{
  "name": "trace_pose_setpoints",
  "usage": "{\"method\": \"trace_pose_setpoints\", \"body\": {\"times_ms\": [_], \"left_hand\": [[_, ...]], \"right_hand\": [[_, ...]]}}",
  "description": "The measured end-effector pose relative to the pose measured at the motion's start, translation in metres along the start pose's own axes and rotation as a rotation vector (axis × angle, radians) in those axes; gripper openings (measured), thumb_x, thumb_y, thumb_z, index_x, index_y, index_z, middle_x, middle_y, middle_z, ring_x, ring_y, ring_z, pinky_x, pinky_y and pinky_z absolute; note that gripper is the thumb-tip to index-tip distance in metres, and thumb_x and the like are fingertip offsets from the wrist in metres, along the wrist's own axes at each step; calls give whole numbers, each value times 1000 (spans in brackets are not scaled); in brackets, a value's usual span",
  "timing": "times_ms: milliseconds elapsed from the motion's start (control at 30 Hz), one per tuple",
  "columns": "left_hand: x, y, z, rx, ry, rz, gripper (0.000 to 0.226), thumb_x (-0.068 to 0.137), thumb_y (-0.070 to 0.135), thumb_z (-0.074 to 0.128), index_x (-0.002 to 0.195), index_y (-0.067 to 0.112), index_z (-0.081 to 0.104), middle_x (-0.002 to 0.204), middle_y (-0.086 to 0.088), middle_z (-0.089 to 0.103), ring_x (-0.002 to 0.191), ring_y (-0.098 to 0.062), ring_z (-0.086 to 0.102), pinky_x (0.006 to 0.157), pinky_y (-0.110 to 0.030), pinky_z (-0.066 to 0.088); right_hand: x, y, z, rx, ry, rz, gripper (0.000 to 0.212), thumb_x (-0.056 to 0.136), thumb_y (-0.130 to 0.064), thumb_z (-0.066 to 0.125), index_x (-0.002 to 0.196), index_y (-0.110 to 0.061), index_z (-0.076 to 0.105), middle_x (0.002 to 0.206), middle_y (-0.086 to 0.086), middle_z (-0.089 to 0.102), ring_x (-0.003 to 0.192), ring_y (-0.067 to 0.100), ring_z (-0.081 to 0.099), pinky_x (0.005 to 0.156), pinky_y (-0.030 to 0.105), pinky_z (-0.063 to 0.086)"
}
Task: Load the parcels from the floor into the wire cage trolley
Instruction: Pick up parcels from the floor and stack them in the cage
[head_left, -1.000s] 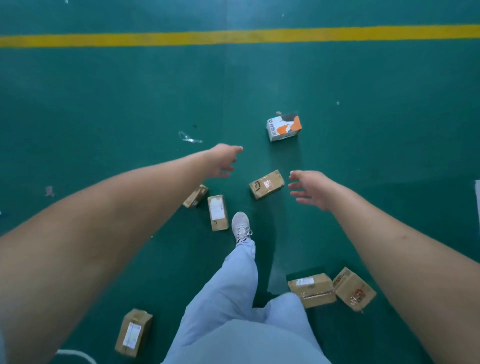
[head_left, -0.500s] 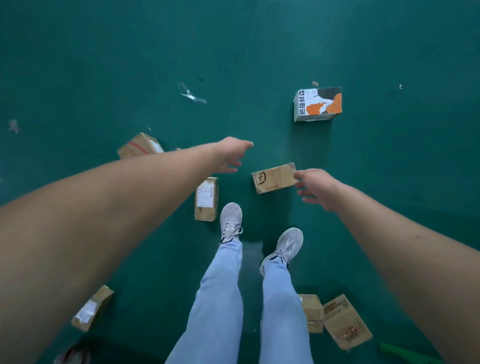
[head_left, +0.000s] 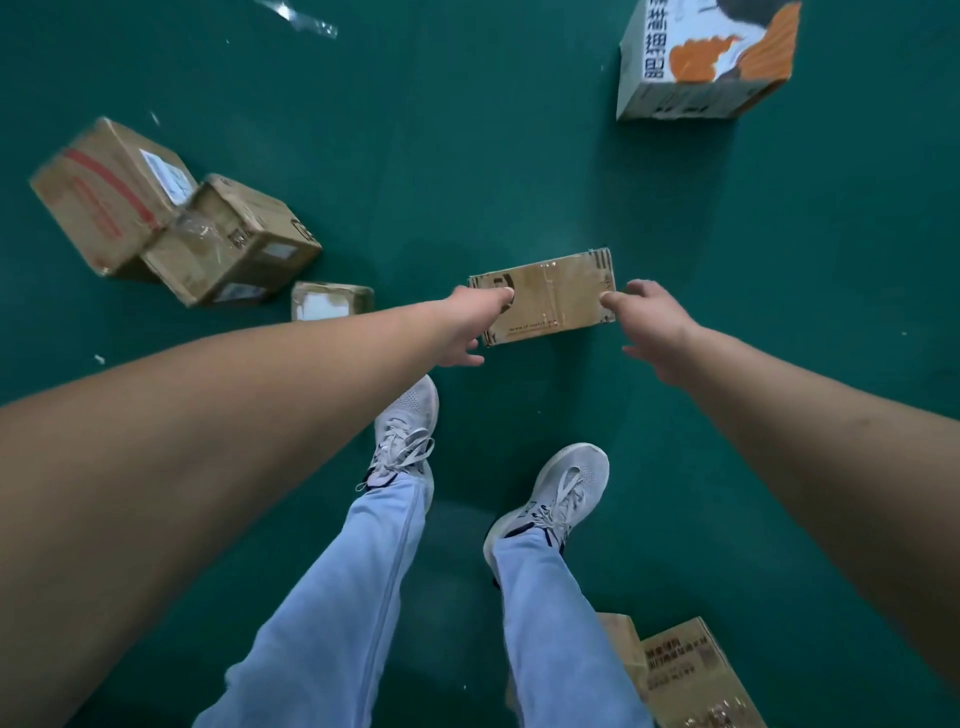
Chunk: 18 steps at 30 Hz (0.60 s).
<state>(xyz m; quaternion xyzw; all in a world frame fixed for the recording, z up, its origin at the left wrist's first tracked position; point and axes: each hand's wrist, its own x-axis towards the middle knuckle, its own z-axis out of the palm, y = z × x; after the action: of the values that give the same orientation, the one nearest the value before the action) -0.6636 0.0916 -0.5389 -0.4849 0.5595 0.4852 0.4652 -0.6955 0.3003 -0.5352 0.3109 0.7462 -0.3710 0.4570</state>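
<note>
Two hands are bracketing the flat brown parcel (head_left: 543, 296) on the green floor (head_left: 467, 156): my left hand (head_left: 470, 325) at 9 o'clock, right hand (head_left: 652, 325) at 3, fingers spread, touching the ends of its long axis.

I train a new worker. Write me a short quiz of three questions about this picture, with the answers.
1. True or false: both hands reach the same flat brown parcel.
2. Which parcel lies farthest from the shoes? A) white and orange box B) flat brown parcel
3. Fill in: the floor is ___.

Key: 1 true, left hand and right hand at its two ends; 2 A; 3 green.
</note>
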Motion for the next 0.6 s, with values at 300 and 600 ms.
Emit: {"method": "trace_pose_setpoints", "body": {"times_ms": [300, 600], "left_hand": [[31, 1, -5, -157, -44, -33, 74, 88, 68, 62, 148, 31, 36, 161, 5, 33, 139, -46, 40, 105, -54, 50], [-153, 64, -53, -280, -43, 147, 60, 94, 61, 62, 132, 22, 37, 119, -6, 57, 90, -24, 62, 55, -45, 60]], "right_hand": [[23, 4, 36, 275, -40, 57, 83, 78, -69, 69, 137, -26, 30, 144, 0, 42, 121, 27, 56, 95, 49, 56], [-140, -87, -22, 677, -76, 156, 61, 82, -63, 71, 127, -26, 54, 124, 5, 61, 108, 25, 63, 85, 49, 61]]}}
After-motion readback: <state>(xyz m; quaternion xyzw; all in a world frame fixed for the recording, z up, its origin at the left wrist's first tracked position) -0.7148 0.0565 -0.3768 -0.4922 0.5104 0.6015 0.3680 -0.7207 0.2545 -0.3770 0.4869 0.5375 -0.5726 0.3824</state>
